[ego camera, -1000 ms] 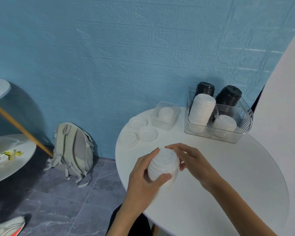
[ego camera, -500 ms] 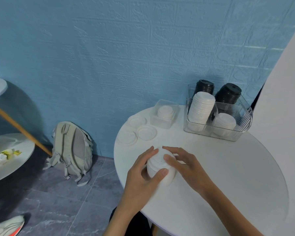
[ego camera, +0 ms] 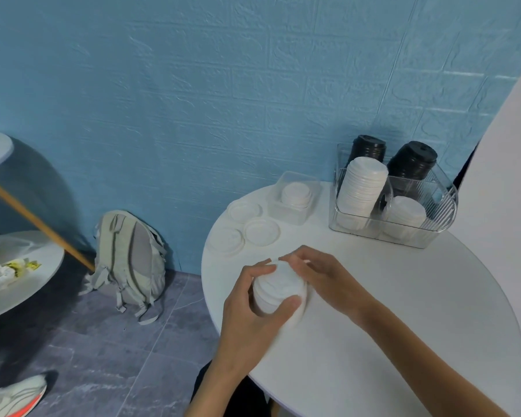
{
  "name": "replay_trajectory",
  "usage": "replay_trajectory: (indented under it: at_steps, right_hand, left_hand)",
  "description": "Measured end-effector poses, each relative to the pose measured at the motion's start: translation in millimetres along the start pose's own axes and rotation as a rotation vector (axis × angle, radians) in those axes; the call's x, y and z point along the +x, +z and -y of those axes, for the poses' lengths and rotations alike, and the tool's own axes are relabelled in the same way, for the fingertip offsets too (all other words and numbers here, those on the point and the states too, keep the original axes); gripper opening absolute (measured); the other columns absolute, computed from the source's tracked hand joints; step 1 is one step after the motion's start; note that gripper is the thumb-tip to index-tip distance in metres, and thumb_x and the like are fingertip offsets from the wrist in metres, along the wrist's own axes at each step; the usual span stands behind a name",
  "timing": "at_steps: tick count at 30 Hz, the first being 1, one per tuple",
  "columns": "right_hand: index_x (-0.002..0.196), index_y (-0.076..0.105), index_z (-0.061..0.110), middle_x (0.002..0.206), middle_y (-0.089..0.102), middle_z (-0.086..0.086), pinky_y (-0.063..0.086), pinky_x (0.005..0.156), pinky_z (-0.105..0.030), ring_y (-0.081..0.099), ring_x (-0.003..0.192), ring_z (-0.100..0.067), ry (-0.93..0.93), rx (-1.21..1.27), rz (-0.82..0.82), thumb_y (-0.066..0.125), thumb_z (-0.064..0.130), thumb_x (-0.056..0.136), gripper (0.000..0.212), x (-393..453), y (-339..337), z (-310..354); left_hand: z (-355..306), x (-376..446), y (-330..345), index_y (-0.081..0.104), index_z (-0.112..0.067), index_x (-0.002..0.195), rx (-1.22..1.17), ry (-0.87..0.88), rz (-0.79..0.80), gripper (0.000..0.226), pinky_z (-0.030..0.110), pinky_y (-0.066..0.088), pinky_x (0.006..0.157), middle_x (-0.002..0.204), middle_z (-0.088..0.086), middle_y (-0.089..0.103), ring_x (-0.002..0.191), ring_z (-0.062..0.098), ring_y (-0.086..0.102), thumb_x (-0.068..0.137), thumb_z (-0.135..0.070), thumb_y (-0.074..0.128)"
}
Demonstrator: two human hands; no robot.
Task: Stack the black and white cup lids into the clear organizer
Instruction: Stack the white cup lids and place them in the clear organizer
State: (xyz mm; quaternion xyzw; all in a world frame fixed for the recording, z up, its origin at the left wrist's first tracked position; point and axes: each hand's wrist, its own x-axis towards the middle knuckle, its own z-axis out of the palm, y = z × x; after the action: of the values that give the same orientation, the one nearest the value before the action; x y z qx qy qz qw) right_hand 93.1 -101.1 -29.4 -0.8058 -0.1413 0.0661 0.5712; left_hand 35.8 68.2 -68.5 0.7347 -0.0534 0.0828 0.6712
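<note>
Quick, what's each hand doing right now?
Left hand: holding the stack of white lids, thumb and fingers curled round it.
Right hand: fingertips on the stack's top; grip cannot be told.

I see a round white table (ego camera: 403,311). At its far right edge stands the clear organizer (ego camera: 433,233); just left of it, at the far edge, a small clear box (ego camera: 295,212). Three loose white lids (ego camera: 261,232) lie near the far left edge. A stack of white lids (ego camera: 278,291) rests nearer the left edge.
</note>
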Motion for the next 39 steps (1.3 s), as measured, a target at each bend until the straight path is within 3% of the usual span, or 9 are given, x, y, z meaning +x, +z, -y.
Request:
replay_trajectory:
  at_steps: [3, 5, 11, 19, 22, 24, 27, 33, 39]
  right_hand:
    - [0.113, 0.072, 0.027, 0.120, 0.065, 0.013, 0.047, 0.094, -0.022, 0.062, 0.109, -0.003, -0.071, -0.232, -0.130, 0.063, 0.025, 0.100, 0.016, 41, -4, -17]
    - [0.130, 0.064, 0.028, 0.141, 0.057, 0.006, 0.038, 0.113, -0.031, 0.051, 0.131, -0.011, -0.144, -0.421, -0.093, 0.066, 0.013, 0.096, 0.038, 68, -7, -32]
    - [0.156, 0.031, 0.032, 0.167, 0.021, 0.009, 0.000, 0.124, -0.039, 0.006, 0.157, -0.019, -0.020, -0.741, 0.173, 0.060, 0.030, 0.100, 0.064, 113, 1, -55]
    - [0.104, 0.067, 0.032, 0.107, 0.065, 0.008, 0.031, 0.097, -0.031, 0.057, 0.108, -0.015, -0.146, -0.747, -0.103, 0.061, 0.042, 0.098, 0.014, 74, -1, -54]
    - [0.086, 0.060, 0.021, 0.082, 0.065, 0.003, 0.047, 0.082, -0.035, 0.060, 0.079, -0.015, -0.033, -0.275, -0.280, 0.061, 0.030, 0.101, 0.018, 53, -10, -20]
    - [0.093, 0.063, 0.017, 0.082, 0.066, -0.002, 0.053, 0.080, -0.035, 0.061, 0.076, -0.014, 0.048, 0.179, -0.282, 0.059, 0.020, 0.102, 0.010, 37, -16, 12]
    - [0.113, 0.066, 0.016, 0.093, 0.068, -0.008, 0.053, 0.077, -0.034, 0.062, 0.082, -0.019, 0.092, 0.436, -0.179, 0.059, 0.014, 0.101, 0.014, 17, -20, 41]
    - [0.096, 0.079, 0.022, 0.107, 0.075, -0.003, 0.041, 0.067, -0.022, 0.056, 0.084, -0.009, 0.071, 0.115, -0.129, 0.055, 0.012, 0.101, 0.027, -6, -7, 39]
    - [0.101, 0.074, 0.033, 0.075, 0.059, 0.015, 0.040, 0.067, -0.013, 0.052, 0.071, -0.005, 0.020, -0.052, -0.108, 0.066, 0.031, 0.098, 0.009, -11, 5, 22]
  left_hand:
    - [2, -1, 1, 0.058, -0.042, 0.117, 0.004, -0.013, -0.026, 0.056, 0.043, 0.047, 0.110, 0.130, -0.028, 0.062, 0.126, 0.005, 0.058, 0.068, -0.044, 0.086]
    - [2, -1, 1, 0.057, -0.044, 0.117, 0.007, -0.024, -0.029, 0.057, 0.044, 0.047, 0.109, 0.130, -0.028, 0.061, 0.126, 0.005, 0.058, 0.067, -0.047, 0.085]
    - [-1, -2, 0, 0.056, -0.042, 0.119, 0.002, -0.046, -0.017, 0.058, 0.045, 0.048, 0.108, 0.130, -0.025, 0.062, 0.125, 0.008, 0.058, 0.068, -0.047, 0.085]
    - [0, -3, 0, 0.057, -0.047, 0.114, -0.003, -0.058, -0.008, 0.056, 0.039, 0.048, 0.108, 0.129, -0.029, 0.062, 0.124, 0.003, 0.058, 0.066, -0.047, 0.085]
    - [-1, -2, -1, 0.057, -0.044, 0.117, -0.019, -0.048, -0.004, 0.057, 0.041, 0.046, 0.111, 0.132, -0.029, 0.060, 0.126, 0.004, 0.057, 0.068, -0.045, 0.086]
    - [0, -3, 0, 0.056, -0.042, 0.121, -0.012, -0.036, 0.008, 0.058, 0.041, 0.045, 0.112, 0.131, -0.028, 0.060, 0.126, 0.004, 0.056, 0.071, -0.043, 0.086]
    - [-1, -4, 0, 0.051, -0.047, 0.125, -0.014, -0.026, 0.006, 0.067, 0.034, 0.048, 0.107, 0.127, -0.026, 0.060, 0.122, 0.004, 0.058, 0.068, -0.046, 0.085]
    - [-3, -4, 1, 0.034, -0.062, 0.136, 0.001, -0.036, -0.014, 0.091, 0.022, 0.047, 0.099, 0.128, -0.035, 0.057, 0.123, -0.001, 0.057, 0.062, -0.050, 0.084]
    - [1, -3, -1, 0.047, -0.056, 0.134, 0.068, 0.003, -0.016, 0.079, 0.042, 0.051, 0.105, 0.136, -0.022, 0.059, 0.126, 0.010, 0.057, 0.064, -0.050, 0.082]
